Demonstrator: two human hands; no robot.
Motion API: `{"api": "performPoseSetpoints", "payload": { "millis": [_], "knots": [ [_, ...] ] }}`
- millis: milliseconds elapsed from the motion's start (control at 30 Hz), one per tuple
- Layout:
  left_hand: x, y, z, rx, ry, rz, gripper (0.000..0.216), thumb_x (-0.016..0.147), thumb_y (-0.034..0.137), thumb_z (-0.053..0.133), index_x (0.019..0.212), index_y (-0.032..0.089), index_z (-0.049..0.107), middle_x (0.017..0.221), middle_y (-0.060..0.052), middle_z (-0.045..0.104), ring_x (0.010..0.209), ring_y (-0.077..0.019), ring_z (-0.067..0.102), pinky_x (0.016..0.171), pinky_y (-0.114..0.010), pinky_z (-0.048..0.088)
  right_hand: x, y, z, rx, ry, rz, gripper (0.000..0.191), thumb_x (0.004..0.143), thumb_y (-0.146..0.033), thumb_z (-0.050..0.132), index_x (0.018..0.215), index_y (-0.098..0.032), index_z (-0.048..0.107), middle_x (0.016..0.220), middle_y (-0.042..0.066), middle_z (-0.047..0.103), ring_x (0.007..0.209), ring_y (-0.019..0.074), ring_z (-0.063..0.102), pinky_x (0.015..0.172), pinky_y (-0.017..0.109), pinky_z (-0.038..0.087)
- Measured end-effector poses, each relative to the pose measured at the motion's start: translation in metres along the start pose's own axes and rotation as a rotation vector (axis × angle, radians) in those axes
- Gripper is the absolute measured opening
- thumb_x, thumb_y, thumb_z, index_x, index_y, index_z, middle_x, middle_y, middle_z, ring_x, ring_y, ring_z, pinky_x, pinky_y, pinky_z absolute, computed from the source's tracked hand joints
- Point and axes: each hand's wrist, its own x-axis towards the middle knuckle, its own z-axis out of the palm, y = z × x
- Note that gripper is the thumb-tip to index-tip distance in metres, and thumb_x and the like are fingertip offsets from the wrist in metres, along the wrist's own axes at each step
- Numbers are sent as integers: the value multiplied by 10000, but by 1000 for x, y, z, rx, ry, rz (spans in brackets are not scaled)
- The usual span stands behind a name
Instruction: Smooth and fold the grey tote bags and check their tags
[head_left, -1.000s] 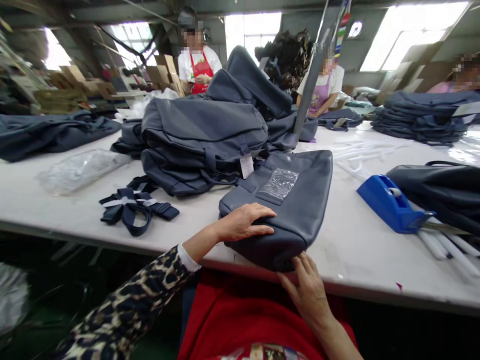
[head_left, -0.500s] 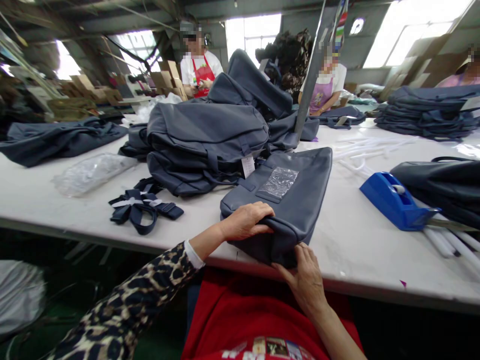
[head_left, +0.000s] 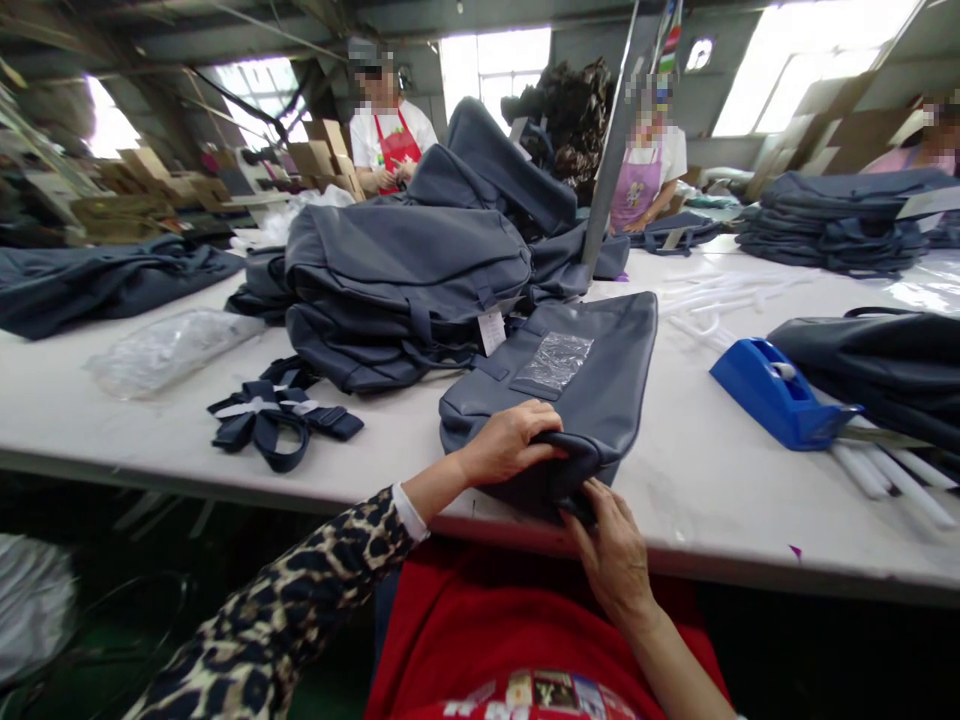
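While the left hand [head_left: 510, 445] grips the near edge of a blue-grey, leather-like bag [head_left: 611, 385] with a clear plastic window [head_left: 555, 363], the right hand [head_left: 615, 552] pinches its near end between thumb and fingers. That bag lies at the near edge of a long white table [head_left: 690, 485], right of a pile of similar blue-grey bags [head_left: 405, 250], with a blue plastic tape dispenser [head_left: 776, 395] farther right and bundled navy webbing straps [head_left: 264, 427] to the left.

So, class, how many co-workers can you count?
3: one in a red apron behind the bag pile, one in a purple apron by the metal post, a person at the far right edge. The pile may hide others.
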Motion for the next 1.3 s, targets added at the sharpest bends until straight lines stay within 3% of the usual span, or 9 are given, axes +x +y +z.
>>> {"api": "performPoseSetpoints", "payload": {
  "millis": [100, 200, 400, 567, 833, 1067, 1300],
  "knots": [
    [-2, -7, 6, -197, 107, -47, 164, 900, 311, 641, 822, 168, 617, 828, -10, 574, 856, -171, 533, 802, -273, 401, 2, 9, -10, 132, -43, 98, 399, 963, -384, 554, 1336, -249, 515, 1323, 96, 599, 1197, 251, 572, 999, 457, 510],
    [-3, -9, 9, -363, 171, -99, 188, 884, 339, 650, 833, 159, 638, 841, -14, 582, 843, -164, 539, 802, -273, 403, 10, 19, -13, 193, -1, 194, 466, 935, -455, 581, 1349, -251, 517, 1343, 109, 575, 1187, 257, 571, 913, 435, 558],
    [-1, -5, 17, -558, 259, -209, 244, 860, 384, 662, 808, 147, 635, 805, -4, 570, 802, -150, 523, 767, -253, 397, 38, 22, -10, 108, -61, 124, 610, 881, -591, 589, 1356, -213, 531, 1351, 142, 557, 1244, 313, 502, 974, 524, 501],
    [-1, -5, 24, -638, 243, -255, 262, 851, 400, 677, 812, 144, 633, 796, 3, 556, 795, -141, 510, 754, -237, 395, 53, 11, -11, 42, -80, 113, 672, 812, -686, 616, 1266, -193, 567, 1240, 154, 594, 1180, 344, 515, 962, 546, 477],
    [3, -4, 33, -977, 277, -299, 276, 840, 405, 709, 859, 140, 635, 764, 21, 547, 709, -101, 485, 689, -199, 403, 77, -7, -6, 32, -36, 150, 556, 749, -538, 724, 1143, -179, 567, 1087, 121, 636, 1040, 325, 561, 896, 504, 480],
    [10, -3, 45, -986, 335, -347, 321, 810, 446, 722, 832, 149, 602, 763, 27, 521, 701, -99, 461, 681, -195, 397, 83, -29, 3, -132, 74, 96, 295, 802, -368, 592, 1002, -151, 593, 973, 153, 640, 947, 335, 561, 860, 514, 489],
    [10, 2, 25, -706, 273, -272, 276, 866, 430, 648, 840, 159, 598, 781, 17, 541, 751, -126, 492, 723, -221, 401, 66, -7, -14, 34, 16, 168, 449, 800, -490, 683, 1133, -205, 585, 1120, 114, 655, 1049, 309, 589, 905, 488, 500]
  ]
}}
